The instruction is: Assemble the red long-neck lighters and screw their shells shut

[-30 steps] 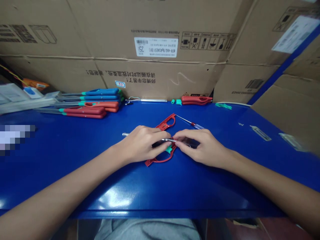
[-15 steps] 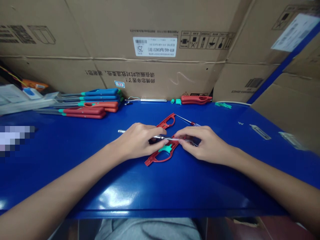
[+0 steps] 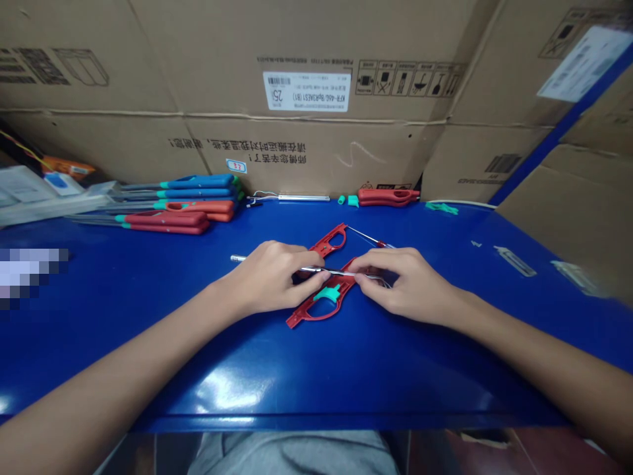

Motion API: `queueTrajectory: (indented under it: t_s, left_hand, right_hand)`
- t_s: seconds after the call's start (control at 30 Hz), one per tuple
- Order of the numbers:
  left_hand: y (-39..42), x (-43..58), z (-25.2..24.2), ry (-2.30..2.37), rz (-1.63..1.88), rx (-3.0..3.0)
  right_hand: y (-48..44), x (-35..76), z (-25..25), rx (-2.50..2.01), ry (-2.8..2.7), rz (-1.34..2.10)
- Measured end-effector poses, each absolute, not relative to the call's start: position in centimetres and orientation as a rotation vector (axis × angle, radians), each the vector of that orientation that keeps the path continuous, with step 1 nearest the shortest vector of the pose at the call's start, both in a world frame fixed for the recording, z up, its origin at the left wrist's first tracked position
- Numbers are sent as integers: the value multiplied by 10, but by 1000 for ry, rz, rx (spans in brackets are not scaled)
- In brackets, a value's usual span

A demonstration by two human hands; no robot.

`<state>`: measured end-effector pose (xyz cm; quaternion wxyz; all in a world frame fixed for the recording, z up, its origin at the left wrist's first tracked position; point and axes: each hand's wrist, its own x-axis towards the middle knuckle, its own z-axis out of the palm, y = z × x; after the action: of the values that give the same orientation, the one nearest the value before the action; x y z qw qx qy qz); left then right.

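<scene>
My left hand (image 3: pixel 277 276) is closed around a slim metal lighter tube (image 3: pixel 311 269), whose slotted tip sticks out to the left. Thin wires (image 3: pixel 378 281) run from the tube's other end, and my right hand (image 3: pixel 395 277) pinches them there. Below both hands lies a red lighter handle half (image 3: pixel 297 316) with its inside up and a green trigger (image 3: pixel 327 293) set in it. The second red handle half (image 3: pixel 336 239) rests behind my left fingers, partly hidden. A thin screwdriver (image 3: pixel 366 236) lies just beyond my right hand.
Several assembled lighters (image 3: pixel 198 191) are stacked at the back left, beside white trays (image 3: pixel 49 191). Along the cardboard wall (image 3: pixel 316 39) lie another metal tube (image 3: pixel 304 198), green parts (image 3: pixel 353 200) and red handle shells (image 3: pixel 388 197). Clear plastic pieces (image 3: pixel 514 260) sit at right.
The metal tube and my left fingers have shifted very slightly up and left. My right fingers have moved a little on the wires. Everything else lies as before.
</scene>
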<state>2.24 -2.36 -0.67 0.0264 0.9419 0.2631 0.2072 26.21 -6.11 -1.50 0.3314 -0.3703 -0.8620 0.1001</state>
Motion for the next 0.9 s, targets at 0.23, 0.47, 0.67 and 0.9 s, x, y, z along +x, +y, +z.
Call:
queueTrajectory:
  t_s: [0.23,0.47,0.67,0.9]
  left_hand:
    - [-26,25,-8,824,660,2911]
    - [-29,27,-8,798,659,2914]
    - [-31,29,-8,739,668,2879]
    - [-32,29,-10,710,763,2873]
  right_hand:
    - [-62,259,-18,-897,-2236,256]
    - [-63,258,-21,-894,-2226,300]
    - [-64,255,-19,-834,-2231,255]
    - [-64,254,-21,-756,-2216,229]
